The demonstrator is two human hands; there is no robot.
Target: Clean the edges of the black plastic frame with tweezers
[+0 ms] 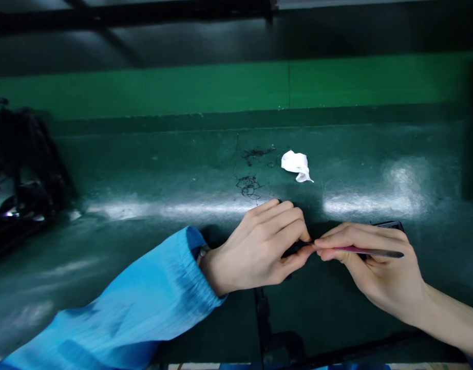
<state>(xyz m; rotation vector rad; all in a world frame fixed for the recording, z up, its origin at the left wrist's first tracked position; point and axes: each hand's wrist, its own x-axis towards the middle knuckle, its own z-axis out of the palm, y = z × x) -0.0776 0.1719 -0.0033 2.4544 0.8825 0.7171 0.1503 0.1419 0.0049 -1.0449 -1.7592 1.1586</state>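
Over the dark green worktop, my left hand point(261, 244) has its thumb and forefinger pinched together. They grip part of a black item that is mostly hidden under the hand. In my right hand point(382, 270), held like a pen, is a slim pink tool with a metal end point(375, 252), which looks like tweezers. Its tip meets the left fingertips, and the exact contact is too small to make out. Beyond the right knuckles shows the corner of a flat black object point(394, 225), mostly covered by the hand.
Tangled black threads point(248, 186) and a crumpled white scrap point(297, 164) lie on the worktop point(174, 169) beyond my hands. Dark, shiny items point(20, 174) are heaped at the far left. A black strap-like piece point(284, 341) lies near the front edge.
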